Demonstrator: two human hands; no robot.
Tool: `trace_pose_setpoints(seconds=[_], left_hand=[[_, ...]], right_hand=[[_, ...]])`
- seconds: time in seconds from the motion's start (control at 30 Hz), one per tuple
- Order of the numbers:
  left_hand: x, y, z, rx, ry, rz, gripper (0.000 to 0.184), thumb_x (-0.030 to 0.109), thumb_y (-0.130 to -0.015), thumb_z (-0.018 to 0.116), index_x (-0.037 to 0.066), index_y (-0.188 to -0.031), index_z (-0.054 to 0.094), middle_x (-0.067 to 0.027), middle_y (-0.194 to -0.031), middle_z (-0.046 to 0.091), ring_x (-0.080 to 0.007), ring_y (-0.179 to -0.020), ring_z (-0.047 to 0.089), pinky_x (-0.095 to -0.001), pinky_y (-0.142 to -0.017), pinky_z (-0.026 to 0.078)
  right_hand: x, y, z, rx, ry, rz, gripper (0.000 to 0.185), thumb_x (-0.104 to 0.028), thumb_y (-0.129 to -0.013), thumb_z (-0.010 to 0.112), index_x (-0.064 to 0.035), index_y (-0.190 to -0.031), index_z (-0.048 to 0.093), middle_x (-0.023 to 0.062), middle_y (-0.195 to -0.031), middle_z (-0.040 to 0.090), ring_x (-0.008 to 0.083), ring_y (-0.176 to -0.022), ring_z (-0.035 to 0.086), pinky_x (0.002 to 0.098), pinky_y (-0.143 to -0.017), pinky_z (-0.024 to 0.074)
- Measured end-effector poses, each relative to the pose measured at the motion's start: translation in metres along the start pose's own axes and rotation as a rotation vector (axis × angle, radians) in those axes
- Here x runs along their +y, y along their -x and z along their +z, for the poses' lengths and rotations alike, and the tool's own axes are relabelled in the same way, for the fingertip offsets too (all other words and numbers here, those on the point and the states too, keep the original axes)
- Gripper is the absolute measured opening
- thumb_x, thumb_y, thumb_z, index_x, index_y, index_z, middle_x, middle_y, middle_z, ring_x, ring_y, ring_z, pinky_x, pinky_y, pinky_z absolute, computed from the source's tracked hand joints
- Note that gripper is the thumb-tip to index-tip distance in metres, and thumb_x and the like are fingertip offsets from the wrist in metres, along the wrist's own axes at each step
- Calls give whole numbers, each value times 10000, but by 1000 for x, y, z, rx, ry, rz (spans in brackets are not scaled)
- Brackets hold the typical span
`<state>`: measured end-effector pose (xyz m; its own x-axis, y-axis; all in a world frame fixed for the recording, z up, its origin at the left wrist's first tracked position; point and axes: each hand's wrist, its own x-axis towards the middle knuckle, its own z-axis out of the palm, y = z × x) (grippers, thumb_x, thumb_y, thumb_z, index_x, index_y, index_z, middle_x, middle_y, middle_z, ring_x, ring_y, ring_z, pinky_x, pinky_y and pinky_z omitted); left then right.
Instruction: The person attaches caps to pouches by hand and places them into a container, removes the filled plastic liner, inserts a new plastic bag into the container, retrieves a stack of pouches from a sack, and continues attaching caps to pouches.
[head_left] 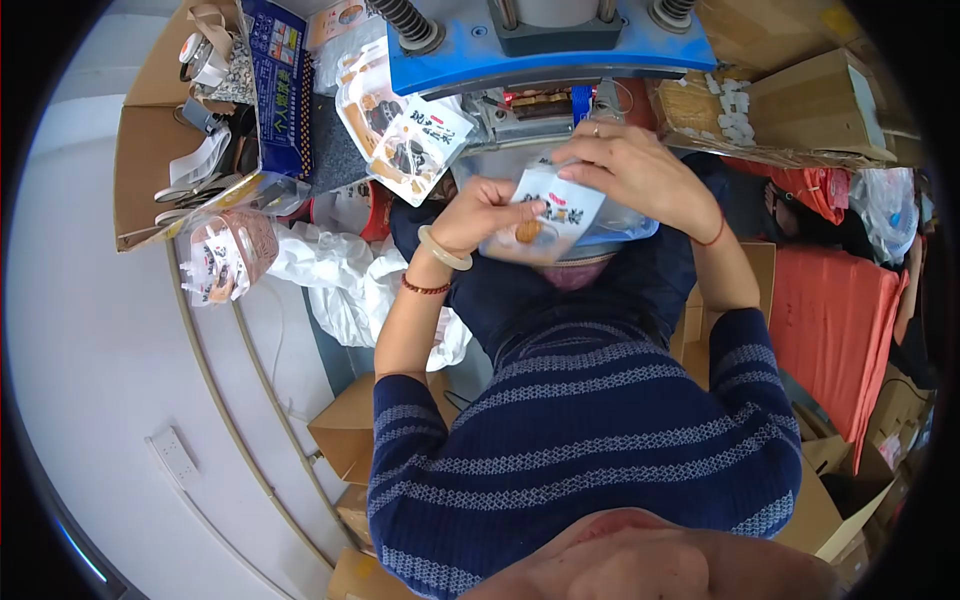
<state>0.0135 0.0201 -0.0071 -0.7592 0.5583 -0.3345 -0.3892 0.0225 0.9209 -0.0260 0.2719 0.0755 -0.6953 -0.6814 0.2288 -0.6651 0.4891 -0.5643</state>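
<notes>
A white printed packet [562, 206] with dark characters and a brown picture is held in front of my lap. My left hand [487, 214] pinches its left edge, the thumb lying across the print. At the packet's upper edge are the bent fingers of my right hand [632, 168], which wears a ring. Below and behind the packet shows a blue-rimmed tray [630, 236] with clear plastic in it. Similar printed packets [425, 140] lie overlapping on the bench to the left of my hands.
Ahead stands a machine with a blue plate [550, 50] and springs. An open carton [150, 150] with assorted items is at the left, with a bag of packets [232, 258] hanging below. A cardboard tray [700, 108] with small white pieces sits at the right.
</notes>
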Motion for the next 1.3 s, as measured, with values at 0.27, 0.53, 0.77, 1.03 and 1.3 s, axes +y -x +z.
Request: trace_pose_setpoints(seconds=[0.27,0.53,0.77,1.03,1.3], left_hand=[[2,-74,-7,144,682,-104,183,54,-866,701,-82,-978,654,-135,-950,702,-180,-856,694,-302,-754,568],[-1,-60,-6,388,149,71,319,136,-887,712,-80,-1109,639,-116,-951,702,-147,-792,661,-293,-731,542],[-71,-24,-50,981,-1200,563,767,193,-782,786,-18,-1402,386,-260,-1450,369,-417,-1333,350,-511,-1097,297],[-56,-6,-83,931,-1228,640,309,-63,-770,608,-9,-1066,674,-133,-1118,669,-325,-1071,606,-397,-954,471],[-3,22,-8,748,-82,397,279,-115,-815,598,-51,-1065,704,-51,-1027,704,-56,-850,608,-183,-731,481]], right_hand=[[41,38,1,490,182,443,297,-247,-927,611,-26,-1120,651,194,-1021,661,366,-880,645,389,-773,509],[182,57,9,397,632,506,315,-134,-862,606,-120,-1176,619,219,-1048,633,426,-976,583,484,-840,486],[162,53,12,344,534,441,256,-108,-834,625,-58,-1085,623,234,-924,636,427,-877,630,504,-730,506],[70,55,-20,628,109,652,262,-122,-897,668,-26,-1138,630,123,-971,678,189,-859,659,292,-748,511],[-21,30,36,390,-383,295,214,-46,-834,718,-46,-1046,695,94,-1001,678,163,-865,627,284,-731,501]])
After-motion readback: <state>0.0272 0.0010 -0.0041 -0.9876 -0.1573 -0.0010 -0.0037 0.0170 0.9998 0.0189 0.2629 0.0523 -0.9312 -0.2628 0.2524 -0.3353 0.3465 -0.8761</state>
